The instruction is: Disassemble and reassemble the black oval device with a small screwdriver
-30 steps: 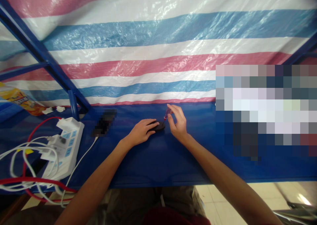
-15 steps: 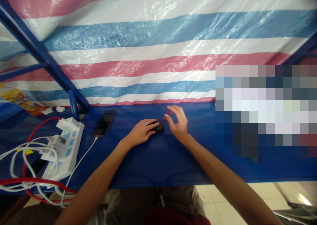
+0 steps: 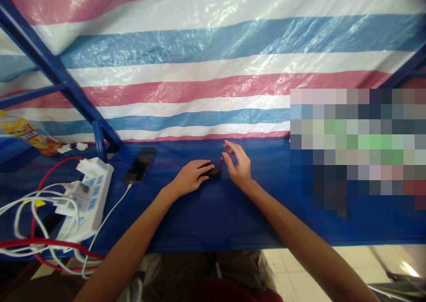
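- Left hand (image 3: 190,177): fingers over dark oval object (image 3: 216,170), thumb at its near edge, holding it flat on blue table (image 3: 216,217); position unchanged from half a second ago.
- Right hand (image 3: 240,166): partly curled, thumb and fingers pinching red-purple screwdriver (image 3: 222,158), tip down at object's right end.
- Change: right fingertips slightly higher.

A single head-worn camera looks forward and steeply down from above the lap (image 3: 186,271), with the forearms (image 3: 136,240) rising from the bottom edge. Its wide view stands well back, so the left hand (image 3: 189,178) and right hand (image 3: 240,164) look small near the centre, over the blue tabletop (image 3: 213,217), while the striped sheet (image 3: 186,49) faces the lens beyond.
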The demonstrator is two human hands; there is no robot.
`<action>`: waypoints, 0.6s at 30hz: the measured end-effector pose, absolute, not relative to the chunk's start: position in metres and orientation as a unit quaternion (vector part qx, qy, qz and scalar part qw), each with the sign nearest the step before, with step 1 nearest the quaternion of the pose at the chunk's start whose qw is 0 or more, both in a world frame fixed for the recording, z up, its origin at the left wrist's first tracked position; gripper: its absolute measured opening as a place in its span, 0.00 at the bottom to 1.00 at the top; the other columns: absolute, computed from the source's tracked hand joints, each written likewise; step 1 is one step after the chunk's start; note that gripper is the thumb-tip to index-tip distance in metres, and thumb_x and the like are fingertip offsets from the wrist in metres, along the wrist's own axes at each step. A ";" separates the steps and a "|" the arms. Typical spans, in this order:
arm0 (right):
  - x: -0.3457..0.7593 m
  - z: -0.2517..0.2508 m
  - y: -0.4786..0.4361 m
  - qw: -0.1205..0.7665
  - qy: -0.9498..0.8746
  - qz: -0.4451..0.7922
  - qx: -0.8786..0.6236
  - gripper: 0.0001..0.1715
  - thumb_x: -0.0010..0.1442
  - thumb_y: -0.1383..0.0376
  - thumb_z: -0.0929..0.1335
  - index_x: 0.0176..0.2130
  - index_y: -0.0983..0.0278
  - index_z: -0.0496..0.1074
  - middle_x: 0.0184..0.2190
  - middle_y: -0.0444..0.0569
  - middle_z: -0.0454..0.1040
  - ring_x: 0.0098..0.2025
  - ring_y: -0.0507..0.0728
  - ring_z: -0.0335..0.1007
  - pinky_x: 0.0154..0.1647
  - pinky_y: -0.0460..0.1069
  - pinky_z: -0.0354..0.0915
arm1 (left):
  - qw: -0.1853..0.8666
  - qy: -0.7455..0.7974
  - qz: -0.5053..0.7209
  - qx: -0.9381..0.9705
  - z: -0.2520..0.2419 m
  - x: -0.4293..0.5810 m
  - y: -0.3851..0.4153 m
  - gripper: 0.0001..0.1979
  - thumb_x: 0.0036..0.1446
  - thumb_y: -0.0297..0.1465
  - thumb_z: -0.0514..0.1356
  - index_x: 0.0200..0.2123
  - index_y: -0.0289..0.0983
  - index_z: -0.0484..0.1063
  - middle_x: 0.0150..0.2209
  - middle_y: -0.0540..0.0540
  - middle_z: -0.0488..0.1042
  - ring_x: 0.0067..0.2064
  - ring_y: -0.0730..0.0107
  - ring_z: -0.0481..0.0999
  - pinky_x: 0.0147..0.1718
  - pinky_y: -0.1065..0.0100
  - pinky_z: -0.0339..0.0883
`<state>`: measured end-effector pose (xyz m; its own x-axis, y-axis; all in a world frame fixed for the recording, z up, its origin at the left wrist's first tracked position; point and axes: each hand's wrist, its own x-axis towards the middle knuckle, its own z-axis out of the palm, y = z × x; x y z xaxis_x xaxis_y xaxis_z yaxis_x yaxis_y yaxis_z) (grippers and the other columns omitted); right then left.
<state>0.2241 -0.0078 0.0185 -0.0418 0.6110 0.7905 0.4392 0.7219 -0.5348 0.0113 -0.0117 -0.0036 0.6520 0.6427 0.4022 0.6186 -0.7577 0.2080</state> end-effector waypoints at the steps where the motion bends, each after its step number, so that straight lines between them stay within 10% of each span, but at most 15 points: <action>1: 0.224 0.019 -0.007 0.587 -0.716 0.064 -0.372 0.20 0.64 0.64 0.63 0.55 0.61 0.66 0.45 0.53 0.72 0.39 0.55 0.70 0.44 0.54 0.70 | 0.026 0.347 0.232 0.908 -0.004 0.011 -0.011 0.20 0.62 0.33 0.56 0.57 0.40 0.67 0.57 0.41 0.68 0.57 0.57 0.68 0.56 0.53 0.63; 18: 0.242 0.011 0.015 0.565 -0.660 0.086 -0.488 0.22 0.64 0.59 0.61 0.55 0.64 0.68 0.35 0.49 0.74 0.27 0.52 0.67 0.35 0.50 0.68 | 0.056 0.364 0.214 0.905 -0.002 0.010 -0.012 0.23 0.60 0.31 0.59 0.58 0.42 0.65 0.60 0.42 0.64 0.58 0.55 0.67 0.57 0.52 0.63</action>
<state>0.2420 0.0151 0.0114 0.1147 0.7404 0.6623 0.5466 0.5097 -0.6644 0.0097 -0.0123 -0.0019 0.6440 0.6818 0.3469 0.6343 -0.7294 0.2562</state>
